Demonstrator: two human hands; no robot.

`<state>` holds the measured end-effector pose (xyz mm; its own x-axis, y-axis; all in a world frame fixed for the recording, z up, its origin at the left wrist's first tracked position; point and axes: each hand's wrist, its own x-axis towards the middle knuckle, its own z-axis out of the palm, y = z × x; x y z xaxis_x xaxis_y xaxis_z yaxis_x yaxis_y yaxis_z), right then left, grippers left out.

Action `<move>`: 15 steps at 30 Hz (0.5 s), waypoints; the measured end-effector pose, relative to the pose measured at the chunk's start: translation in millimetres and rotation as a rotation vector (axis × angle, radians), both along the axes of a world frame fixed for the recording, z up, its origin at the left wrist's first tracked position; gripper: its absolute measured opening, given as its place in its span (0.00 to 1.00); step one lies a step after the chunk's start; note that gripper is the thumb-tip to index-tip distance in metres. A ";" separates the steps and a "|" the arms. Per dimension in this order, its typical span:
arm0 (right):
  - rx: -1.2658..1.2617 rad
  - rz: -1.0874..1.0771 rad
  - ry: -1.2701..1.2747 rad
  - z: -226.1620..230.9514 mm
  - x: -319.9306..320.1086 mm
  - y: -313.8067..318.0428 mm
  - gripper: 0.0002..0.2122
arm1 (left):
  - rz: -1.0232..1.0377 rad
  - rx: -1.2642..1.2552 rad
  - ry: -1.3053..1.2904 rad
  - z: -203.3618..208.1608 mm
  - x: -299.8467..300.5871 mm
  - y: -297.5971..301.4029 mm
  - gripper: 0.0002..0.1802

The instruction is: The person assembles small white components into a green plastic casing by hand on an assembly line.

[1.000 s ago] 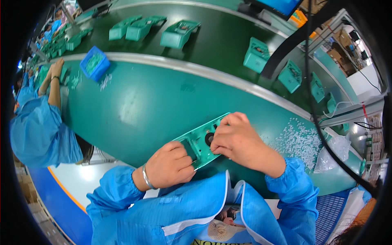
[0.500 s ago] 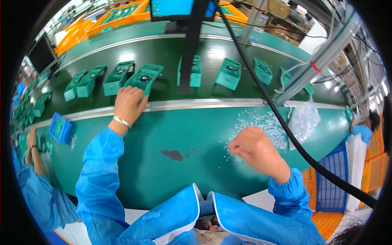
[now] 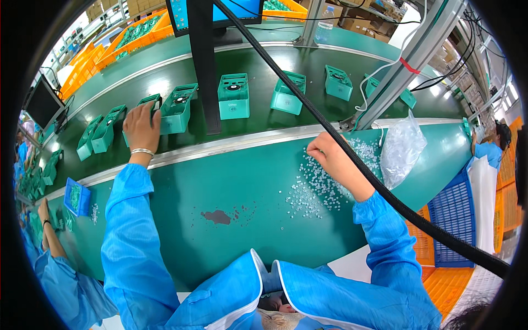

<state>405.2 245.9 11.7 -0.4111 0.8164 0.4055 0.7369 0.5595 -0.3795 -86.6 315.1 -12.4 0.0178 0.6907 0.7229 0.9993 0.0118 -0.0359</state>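
On the raised conveyor strip stands a row of green plastic housings with round black parts in their tops. My left hand (image 3: 142, 131) is closed over the near end of one green plastic housing (image 3: 149, 100), hiding most of it. Just to its right, another green housing (image 3: 177, 110) stands untouched. My right hand (image 3: 329, 153) hovers at the far edge of scattered small white pieces (image 3: 313, 190), thumb and fingers pinched together. Whatever may be between those fingertips is too small to make out.
A clear plastic bag (image 3: 403, 149) lies right of the pieces. A black cable (image 3: 379, 190) and a dark upright post (image 3: 203, 71) cross in front of me. At left, a co-worker's hand (image 3: 44, 212) is near a blue bin (image 3: 77, 198). Dark specks (image 3: 217, 217) mark the table.
My left hand has moved left from one green housing to its neighbour. My right hand has gone from the near side of the white pieces to their far edge. The whole view has shifted.
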 end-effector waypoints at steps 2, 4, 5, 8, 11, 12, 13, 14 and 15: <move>0.008 0.002 -0.011 -4.0 -3.0 3.9 0.02 | 0.064 -0.005 0.000 -5.9 -17.4 -4.0 0.21; 0.013 0.010 -0.026 -6.4 -6.1 5.4 0.02 | 0.134 -0.014 -0.004 -10.5 -29.5 -7.7 0.22; 0.026 0.022 -0.050 -6.2 -7.3 5.4 0.02 | 0.166 -0.059 -0.034 -13.0 -34.7 -8.7 0.23; 0.061 0.047 -0.079 -8.9 -11.0 5.1 0.02 | 0.203 -0.151 -0.080 -17.3 -39.8 -12.3 0.25; 0.096 0.058 -0.061 -9.5 -11.3 3.5 0.03 | 0.190 -0.164 -0.085 -19.5 -38.5 -13.6 0.24; 0.103 0.057 -0.034 -9.8 -10.6 2.9 0.03 | 0.174 -0.136 -0.072 -19.0 -36.8 -14.4 0.22; 0.102 0.059 -0.037 -9.5 -8.9 3.1 0.03 | 0.176 -0.137 -0.074 -17.6 -35.7 -14.8 0.22; 0.073 0.030 -0.014 -8.7 -6.4 3.9 0.03 | 0.148 -0.135 -0.064 -15.2 -35.1 -15.1 0.20; 0.044 -0.001 0.009 -7.7 -5.2 3.8 0.03 | 0.118 -0.133 -0.053 -14.2 -34.5 -15.4 0.18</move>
<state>400.0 249.7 4.0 -0.4067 0.7982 0.4444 0.7337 0.5752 -0.3616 -121.1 299.7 -26.6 -0.1051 0.7754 0.6226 0.9917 0.1281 0.0079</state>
